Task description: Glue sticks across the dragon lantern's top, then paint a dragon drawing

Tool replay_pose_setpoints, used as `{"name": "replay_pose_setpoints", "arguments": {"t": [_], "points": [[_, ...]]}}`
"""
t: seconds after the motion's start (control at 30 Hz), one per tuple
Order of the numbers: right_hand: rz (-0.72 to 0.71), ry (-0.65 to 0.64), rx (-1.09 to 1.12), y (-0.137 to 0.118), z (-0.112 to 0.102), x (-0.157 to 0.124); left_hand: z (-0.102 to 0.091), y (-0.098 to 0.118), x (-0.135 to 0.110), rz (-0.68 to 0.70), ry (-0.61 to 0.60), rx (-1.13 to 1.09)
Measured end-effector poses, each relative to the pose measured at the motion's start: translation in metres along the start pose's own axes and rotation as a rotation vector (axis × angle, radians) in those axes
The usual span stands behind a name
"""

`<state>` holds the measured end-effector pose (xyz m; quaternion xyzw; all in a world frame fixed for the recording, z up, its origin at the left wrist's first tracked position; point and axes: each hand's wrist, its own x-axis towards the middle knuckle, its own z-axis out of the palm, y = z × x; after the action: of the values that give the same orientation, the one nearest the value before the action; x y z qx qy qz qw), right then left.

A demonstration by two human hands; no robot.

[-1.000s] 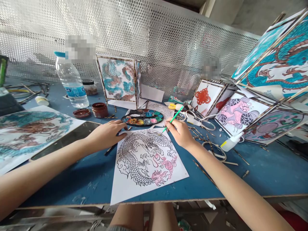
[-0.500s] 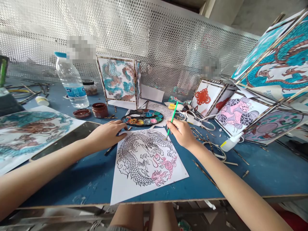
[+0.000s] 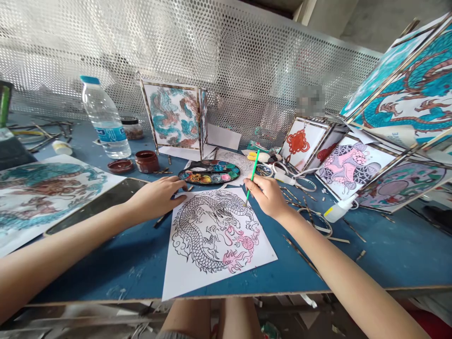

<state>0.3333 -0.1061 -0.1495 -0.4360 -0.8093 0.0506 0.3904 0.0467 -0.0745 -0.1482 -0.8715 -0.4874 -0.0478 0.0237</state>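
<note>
A white sheet with a black dragon outline, partly painted pink, lies on the blue table in front of me. My right hand pinches a green paintbrush, held nearly upright with its tip on the sheet's upper right part. My left hand rests on the table with fingers lying on the sheet's upper left corner, holding it down. A round paint palette with many colours sits just beyond the sheet.
A water bottle, a brown paint jar and its lid stand at the left. A dark tablet and a painted dragon sheet lie left. Framed painted panels lean at the right. Thin sticks, rings and a glue bottle litter the table.
The brush has swung from a slant to nearly upright, and its tip has shifted slightly right on the sheet. My left hand has not moved.
</note>
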Motion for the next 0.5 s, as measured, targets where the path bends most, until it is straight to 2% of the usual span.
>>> {"name": "replay_pose_setpoints", "arguments": {"t": [0.23,0.37,0.5], "points": [[-0.028,0.082,0.031,0.0004,-0.0003,-0.0003,0.0016,-0.0002,-0.0003,0.000,0.010,0.008],[-0.035,0.012,-0.002,0.0025,0.0025,0.0018,0.0015,-0.0005,-0.0003,0.003,0.011,0.013],[0.007,-0.040,0.085,-0.0016,0.0011,0.0009,0.0011,-0.0007,-0.0001,0.002,0.012,0.020]]}}
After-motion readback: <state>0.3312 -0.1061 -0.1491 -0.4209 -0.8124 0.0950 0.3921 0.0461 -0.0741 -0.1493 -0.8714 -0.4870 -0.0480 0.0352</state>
